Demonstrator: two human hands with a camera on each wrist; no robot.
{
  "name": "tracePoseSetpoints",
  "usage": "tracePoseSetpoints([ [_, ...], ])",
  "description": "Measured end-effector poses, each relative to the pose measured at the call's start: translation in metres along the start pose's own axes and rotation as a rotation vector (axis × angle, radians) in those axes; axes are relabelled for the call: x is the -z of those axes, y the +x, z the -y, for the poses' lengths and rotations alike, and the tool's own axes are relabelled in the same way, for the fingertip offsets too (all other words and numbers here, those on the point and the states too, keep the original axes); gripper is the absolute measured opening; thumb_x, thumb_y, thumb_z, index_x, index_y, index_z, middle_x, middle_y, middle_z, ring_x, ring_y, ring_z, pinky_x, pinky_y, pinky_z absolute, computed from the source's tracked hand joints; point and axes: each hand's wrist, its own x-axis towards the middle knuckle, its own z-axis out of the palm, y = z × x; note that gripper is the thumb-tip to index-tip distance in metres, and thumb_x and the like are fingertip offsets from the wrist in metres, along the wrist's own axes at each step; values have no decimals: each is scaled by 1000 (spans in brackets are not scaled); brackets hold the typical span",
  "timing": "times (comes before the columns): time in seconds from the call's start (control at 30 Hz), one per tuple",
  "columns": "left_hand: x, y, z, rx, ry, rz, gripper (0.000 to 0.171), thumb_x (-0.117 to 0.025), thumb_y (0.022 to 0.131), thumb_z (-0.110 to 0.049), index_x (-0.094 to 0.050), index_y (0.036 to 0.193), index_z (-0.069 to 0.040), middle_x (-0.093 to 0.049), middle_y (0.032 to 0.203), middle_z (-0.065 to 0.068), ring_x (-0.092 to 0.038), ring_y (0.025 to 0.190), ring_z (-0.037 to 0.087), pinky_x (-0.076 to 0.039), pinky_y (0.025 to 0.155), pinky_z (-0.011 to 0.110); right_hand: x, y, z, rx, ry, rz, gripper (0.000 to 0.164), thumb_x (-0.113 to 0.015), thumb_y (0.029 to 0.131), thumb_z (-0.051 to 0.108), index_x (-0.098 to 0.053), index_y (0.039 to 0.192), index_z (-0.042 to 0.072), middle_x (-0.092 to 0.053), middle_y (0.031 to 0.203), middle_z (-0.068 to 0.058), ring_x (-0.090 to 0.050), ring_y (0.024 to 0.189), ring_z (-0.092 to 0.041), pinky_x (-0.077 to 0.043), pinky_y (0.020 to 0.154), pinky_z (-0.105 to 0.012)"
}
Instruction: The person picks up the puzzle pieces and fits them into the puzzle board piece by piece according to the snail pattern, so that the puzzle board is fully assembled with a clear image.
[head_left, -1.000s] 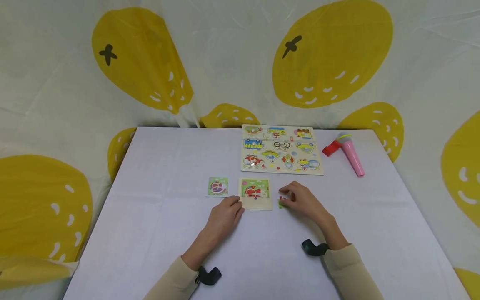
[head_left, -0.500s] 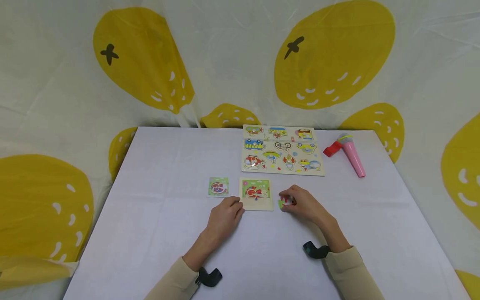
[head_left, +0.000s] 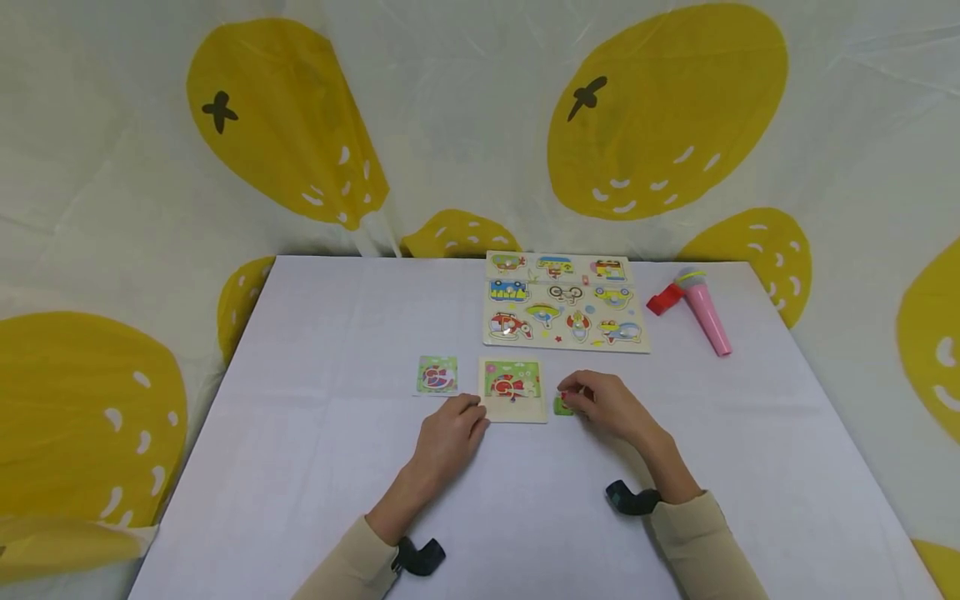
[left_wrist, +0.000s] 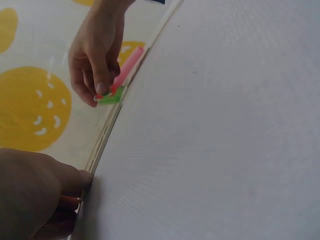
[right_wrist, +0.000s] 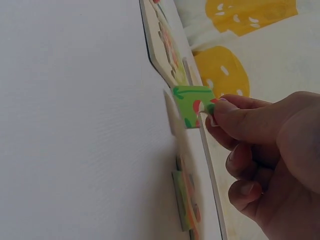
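My left hand point(head_left: 450, 433) grips the lower left corner of a small wooden puzzle board point(head_left: 514, 411), with its thumb and fingers at the edge. Green and red picture pieces fill the board's upper part, while its lower strip shows bare wood. To the right, my right hand point(head_left: 606, 406) pinches a green puzzle piece point(right_wrist: 186, 103) with red patches between thumb and index finger. That piece is raised off the table in the right wrist view, and the fingertips cover part of it. Another green piece point(right_wrist: 183, 200) lies on the table below the right hand.
Left of the board lies a square picture card point(head_left: 437, 376). Behind it is a larger wooden vehicle puzzle point(head_left: 562, 337). A pink toy microphone point(head_left: 707, 317) and a red object point(head_left: 664, 300) lie at the back right. Fruit-patterned fabric point(head_left: 465, 125) hangs behind the white table point(head_left: 337, 325).
The right fingers have lifted and turned the puzzle piece, so its green end now points toward the board. My left hand stays at the board's corner.
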Motion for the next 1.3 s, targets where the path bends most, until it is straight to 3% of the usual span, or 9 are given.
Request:
tracePoseSetpoints([
  [0.3,-2,-1,0,7,-8,6,13,-76,89,-17,-78,100,-10,-71,108,2,-69,101,16,-60,80,29,-1,8,8,74,24,-34,22,-71,93,14,-71,115,10,-66,94,3,-53,79,-12,-46,66,-19],
  [0.57,-1,0,0,5,-9,2,13,-76,89,-17,-79,100,-10,-71,108,2,-69,101,16,-60,80,29,-7,18,19,79,30,-42,22,-71,93,16,-70,114,11,-66,93,2,-54,80,-13,-46,69,-19],
  [1.3,0,-1,1,8,-13,-10,13,-77,88,-18,-78,99,-10,-72,107,1,-69,100,16,-60,80,30,-35,43,45,126,64,11,17,-68,95,15,-70,112,12,-69,93,1,-55,75,-9,-47,68,-21],
])
